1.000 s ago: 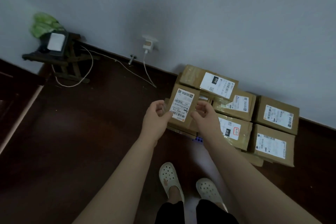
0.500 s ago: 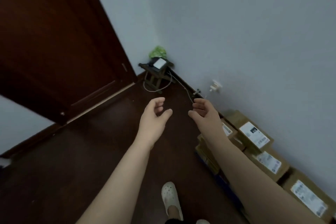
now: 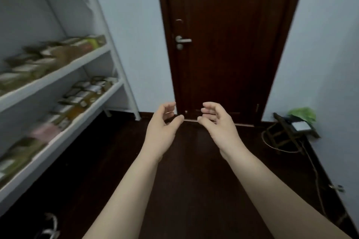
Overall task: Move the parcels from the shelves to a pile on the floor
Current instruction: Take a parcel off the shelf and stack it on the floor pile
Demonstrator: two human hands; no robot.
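**Both hands empty in front of the door, parcels on the shelves to the left**

The left hand and the right hand are held out side by side at about the same height, palms turned towards each other with a small gap between them. The fingers of the left hand are loosely curled, with the thumb pointing towards the right hand. Those of the right hand are bent in the same relaxed way. Neither hand holds or touches anything.

The brown cardboard parcels lie in rows on the slanting boards of the white metal shelves, which stand against the wall on the left, well apart from the hands. More of them fill the board below and the lowest board. All are blurred, so their labels cannot be read.

Straight ahead is a dark brown wooden door with a silver lever handle. In the right corner stands a small dark wooden stool carrying a green plastic bag and a flat white device. A thin cable runs along the dark wooden floor beside the right wall.
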